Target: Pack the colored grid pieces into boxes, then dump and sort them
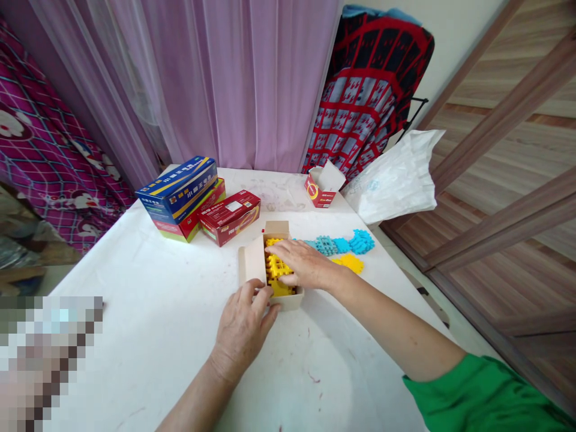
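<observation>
Your L hand [243,330] is at the near end of the tan cardboard box [252,261], fingers curled on its rim; can't tell if it's really gripping. Your R hand [299,264] lies over the box, fingers stretched out, not clenched, tips resting on the yellow plastic blocks [276,267] packed inside. Green sleeve [483,396] on your R arm, bottom right. Pixelated patch [42,363] at bottom left hides whatever's there.

Box sits open on the white counter [153,318], about mid-counter, lid side up toward the far end. Just R of it: blue interlocked blocks [337,244] in a row, w/ a loose yellow block piece [348,262] beside them, both near your R hand.

Further on, L side: blue box [176,189] tilted on top of a red-and-yellow box [193,217], w/ a red box [230,217] right beside that stack. Far edge: small open red box [315,192] w/ white flap. White plastic bag [396,177] at far R corner.

Behind: lilac curtain [238,78], red-and-grey cloth [369,90], pink patterned cloth [45,138] on L, wood-look panel [508,150] on R.
</observation>
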`<state>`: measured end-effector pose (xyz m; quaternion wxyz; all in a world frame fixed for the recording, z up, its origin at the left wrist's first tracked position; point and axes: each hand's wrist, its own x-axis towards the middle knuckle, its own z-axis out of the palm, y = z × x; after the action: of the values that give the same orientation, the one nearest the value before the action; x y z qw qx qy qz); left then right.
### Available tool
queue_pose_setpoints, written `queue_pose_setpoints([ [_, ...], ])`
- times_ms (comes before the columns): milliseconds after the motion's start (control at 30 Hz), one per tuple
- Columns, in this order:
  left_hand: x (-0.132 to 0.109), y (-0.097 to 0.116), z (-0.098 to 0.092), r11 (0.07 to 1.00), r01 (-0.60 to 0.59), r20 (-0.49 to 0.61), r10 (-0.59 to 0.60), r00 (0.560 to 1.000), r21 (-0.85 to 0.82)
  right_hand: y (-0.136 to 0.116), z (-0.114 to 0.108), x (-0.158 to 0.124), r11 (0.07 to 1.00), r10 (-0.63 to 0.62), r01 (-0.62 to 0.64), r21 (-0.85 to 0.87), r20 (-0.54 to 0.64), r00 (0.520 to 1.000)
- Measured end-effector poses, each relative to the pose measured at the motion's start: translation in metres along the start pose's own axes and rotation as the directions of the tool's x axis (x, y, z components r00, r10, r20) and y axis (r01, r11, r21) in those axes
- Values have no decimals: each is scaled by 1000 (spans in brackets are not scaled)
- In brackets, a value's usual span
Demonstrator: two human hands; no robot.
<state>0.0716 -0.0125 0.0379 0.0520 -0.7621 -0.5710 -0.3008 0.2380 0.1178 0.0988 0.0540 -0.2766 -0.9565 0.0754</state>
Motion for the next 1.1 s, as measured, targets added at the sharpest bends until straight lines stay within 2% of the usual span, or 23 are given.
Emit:
queue_pose_setpoints([
  [233,1,-1,-1,1000,-5,8,5,1000,0,1,4,-4,1000,-1,1,-23,-32,999],
  [300,1,-1,-1,1000,-4,11,4,1000,-5,1,0,-6,1000,7,-8,-23,-42,999],
  [367,0,-1,0,1000,0,3,0,1000,-11,7,-10,-12,999,45,-45,-1,-100,994],
  [433,0,-2,1,1000,3,-6,-3,1000,-13,21,-24,-26,990,142,-138,36,-202,969],
  [500,0,-2,2,1000,3,-10,-3,1000,-5,42,-36,-46,951,306,-302,58,-273,912],
  [533,0,-2,2,1000,2,-11,-2,1000,2,53,-40,-57,913,401,-404,47,-270,875],
  [600,0,-3,2,1000,-7,-20,7,1000,11,73,-41,-80,825,547,-563,-47,-187,816],
  [667,0,-3,2,1000,-21,-34,21,999,10,85,-35,-98,778,603,-605,-169,-65,795],
  [767,1,-5,1,999,-43,-49,44,998,12,89,-19,-113,823,547,-517,-236,80,834],
  [900,2,-7,1,997,-64,-47,65,997,33,84,-3,-115,903,416,-393,-171,124,901],
  [1100,1,-7,0,998,-59,-10,59,998,32,88,3,-112,915,388,-361,-179,153,909],
])
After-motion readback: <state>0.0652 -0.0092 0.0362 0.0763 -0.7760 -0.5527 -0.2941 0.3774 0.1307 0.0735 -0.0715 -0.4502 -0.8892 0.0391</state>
